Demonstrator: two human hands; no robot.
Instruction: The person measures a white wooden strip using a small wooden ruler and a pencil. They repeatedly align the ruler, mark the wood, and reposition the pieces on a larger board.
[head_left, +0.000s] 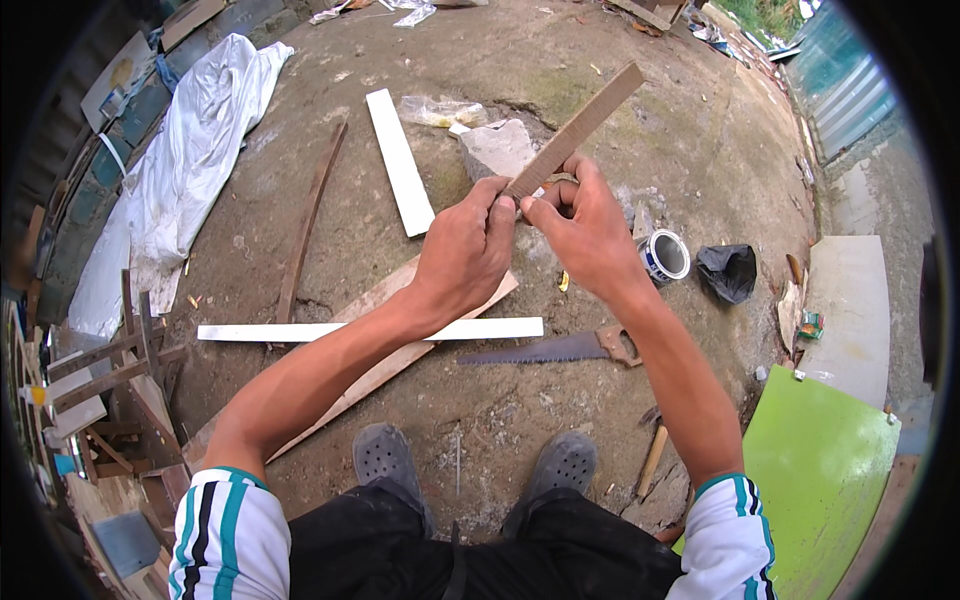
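My left hand (462,252) and my right hand (583,228) both grip the near end of a thin brown wooden strip (590,115) that points up and away to the right. The fingers of both hands pinch it close together, thumbs nearly touching. Below the hands, on the dirt ground, lie a white slat (300,331) and a longer bare wooden plank (365,380) crossing under it. A hand saw (555,349) with a wooden handle lies just right of the slat. My two grey shoes (385,457) show at the bottom.
Another white slat (400,162) and a curved dark strip (308,222) lie farther off. An open small tin (665,255) and a black bag (728,270) sit right. A green board (820,470) lies lower right, a white sheet (180,170) left, scrap wood (100,400) at the left edge.
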